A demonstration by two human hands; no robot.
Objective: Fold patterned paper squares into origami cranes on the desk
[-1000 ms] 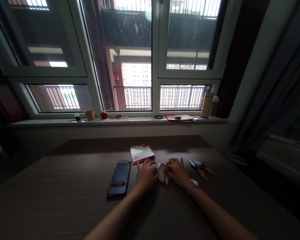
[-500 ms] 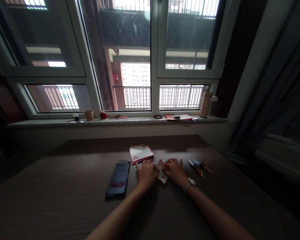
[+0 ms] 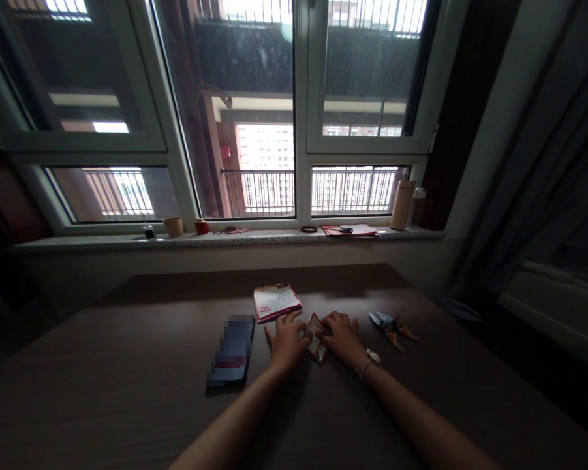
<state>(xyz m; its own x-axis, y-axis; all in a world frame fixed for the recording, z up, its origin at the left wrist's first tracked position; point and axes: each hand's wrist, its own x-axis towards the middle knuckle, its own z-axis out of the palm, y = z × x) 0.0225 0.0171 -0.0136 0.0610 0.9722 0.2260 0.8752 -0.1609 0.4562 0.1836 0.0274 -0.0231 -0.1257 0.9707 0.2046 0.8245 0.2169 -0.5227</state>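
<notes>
A small piece of folded paper [image 3: 318, 351], pale with red edges, lies on the table between my hands, one corner pointing away from me. My left hand [image 3: 288, 342] grips its left side with curled fingers. From the other side, my right hand [image 3: 343, 337] has its fingertips closed on the paper, and a bracelet circles that wrist. Part of the paper is hidden under the fingers. Just beyond my left hand sits a stack of printed paper sheets [image 3: 277, 302]. A pointed folded-paper figure [image 3: 394, 328] rests to the right of my right hand.
A phone [image 3: 232, 352] with a blurred-out screen lies left of my left hand on the brown table [image 3: 127, 365]. Along the windowsill [image 3: 274, 236] stand a paper cup [image 3: 173, 226], a red spool-like item [image 3: 202, 226], papers with scissors [image 3: 350, 230] and a tan bottle [image 3: 402, 205].
My fingers have shifted slightly on the folded paper, and its near end now shows a sharper point. The stack, phone and paper figure have stayed in place.
</notes>
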